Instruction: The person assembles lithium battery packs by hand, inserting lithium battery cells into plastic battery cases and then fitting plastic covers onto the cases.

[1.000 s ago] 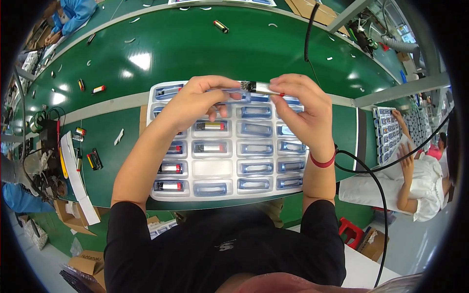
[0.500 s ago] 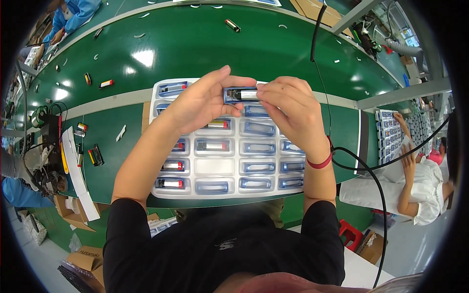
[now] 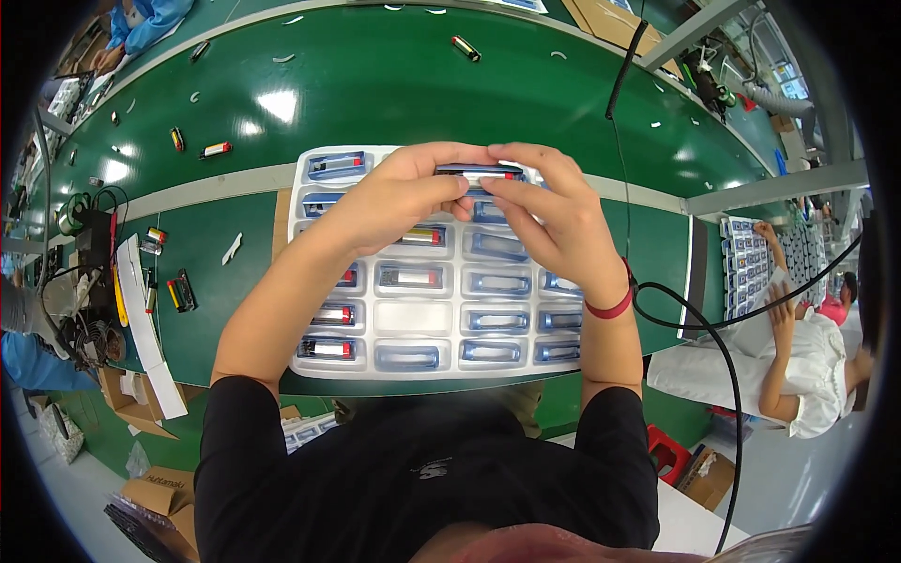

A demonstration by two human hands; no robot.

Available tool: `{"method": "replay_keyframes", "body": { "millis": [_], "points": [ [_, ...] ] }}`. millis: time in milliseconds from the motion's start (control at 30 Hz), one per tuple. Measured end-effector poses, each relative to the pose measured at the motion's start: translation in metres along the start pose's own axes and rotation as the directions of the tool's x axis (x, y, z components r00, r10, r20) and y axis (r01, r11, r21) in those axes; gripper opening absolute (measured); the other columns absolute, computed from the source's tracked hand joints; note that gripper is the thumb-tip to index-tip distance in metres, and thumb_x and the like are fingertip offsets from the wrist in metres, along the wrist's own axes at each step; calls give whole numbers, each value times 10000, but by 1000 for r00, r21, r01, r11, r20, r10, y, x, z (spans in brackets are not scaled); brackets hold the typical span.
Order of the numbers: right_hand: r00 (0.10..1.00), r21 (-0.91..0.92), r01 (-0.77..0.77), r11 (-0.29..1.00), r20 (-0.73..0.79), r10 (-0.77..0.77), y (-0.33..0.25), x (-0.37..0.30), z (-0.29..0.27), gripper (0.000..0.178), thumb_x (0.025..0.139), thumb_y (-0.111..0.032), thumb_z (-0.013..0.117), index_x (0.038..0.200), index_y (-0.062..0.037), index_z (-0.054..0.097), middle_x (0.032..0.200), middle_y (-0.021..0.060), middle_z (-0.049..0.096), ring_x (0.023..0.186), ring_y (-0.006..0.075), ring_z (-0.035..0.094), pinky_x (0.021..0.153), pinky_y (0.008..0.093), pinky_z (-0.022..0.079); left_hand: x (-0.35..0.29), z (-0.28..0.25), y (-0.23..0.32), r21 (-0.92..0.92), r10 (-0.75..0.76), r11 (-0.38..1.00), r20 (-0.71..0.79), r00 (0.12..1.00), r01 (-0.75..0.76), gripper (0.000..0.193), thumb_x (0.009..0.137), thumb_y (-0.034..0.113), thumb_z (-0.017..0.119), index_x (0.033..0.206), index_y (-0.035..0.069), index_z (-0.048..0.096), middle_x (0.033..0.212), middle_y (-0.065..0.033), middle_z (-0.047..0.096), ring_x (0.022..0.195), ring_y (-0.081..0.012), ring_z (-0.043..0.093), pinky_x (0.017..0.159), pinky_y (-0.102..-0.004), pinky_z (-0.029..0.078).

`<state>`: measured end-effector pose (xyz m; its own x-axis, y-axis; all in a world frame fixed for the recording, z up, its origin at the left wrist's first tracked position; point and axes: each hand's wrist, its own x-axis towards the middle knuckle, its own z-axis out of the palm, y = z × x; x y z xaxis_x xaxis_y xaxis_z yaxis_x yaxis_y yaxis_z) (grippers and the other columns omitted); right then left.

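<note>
Both hands (image 3: 554, 205) grip the blue case (image 3: 477, 169) — it lies crosswise between them.

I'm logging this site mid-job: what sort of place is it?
Probably an electronics assembly workshop: a white tray holds rows of blue casings, battery-like cylinders lie loose on the green worktop, and a co-worker in white is off to the right.

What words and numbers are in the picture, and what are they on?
I won't copy out print, but here's where it is:
Brown cardboard box, lower left: dark lettering on its flap.
Black shirt: pale logo; tiny lettering, too small to read.
Held blue case: too small to tell.
</note>
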<state>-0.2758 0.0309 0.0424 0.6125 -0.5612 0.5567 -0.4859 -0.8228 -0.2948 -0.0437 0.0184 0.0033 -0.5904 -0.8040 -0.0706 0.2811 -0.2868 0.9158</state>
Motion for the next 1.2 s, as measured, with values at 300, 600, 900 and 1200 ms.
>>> {"method": "replay_keyframes", "body": {
  "millis": [300,600,900,1200],
  "points": [
    [924,465,-369,805,86,373,11,-6,-1,367,914,-11,745,1277,6,690,1066,138,718,967,203,717,790,311,571,-4,-2,-5,576,452,729,1,892,-370,337,997,20,587,1332,2,615,1199,-127,679,989,-232,687,880,-352,564],
    [974,-86,-156,984,-182,138,-1,-12,16,354,869,89,695,1211,-1,671,1092,177,684,962,330,685,816,411,569,-5,8,6,890,574,278,148,805,-362,366,935,-32,643,1296,25,639,1155,-143,679,1013,-268,677,830,-351,562],
    [933,246,-38,969,-339,123,-5,-6,17,317,847,87,686,1153,5,695,1058,139,678,916,249,648,788,324,534,-7,16,1,707,743,451,41,669,-545,277,899,13,725,1174,15,750,1147,-134,748,1036,-248,726,897,-331,570],
    [955,288,-20,957,-276,104,-8,-16,13,324,933,68,655,1256,41,650,1176,145,616,1071,223,600,915,311,484,-7,19,0,623,729,501,69,681,-600,270,921,13,709,1188,22,749,1154,-115,751,1065,-213,717,907,-310,565]
  ]
}}
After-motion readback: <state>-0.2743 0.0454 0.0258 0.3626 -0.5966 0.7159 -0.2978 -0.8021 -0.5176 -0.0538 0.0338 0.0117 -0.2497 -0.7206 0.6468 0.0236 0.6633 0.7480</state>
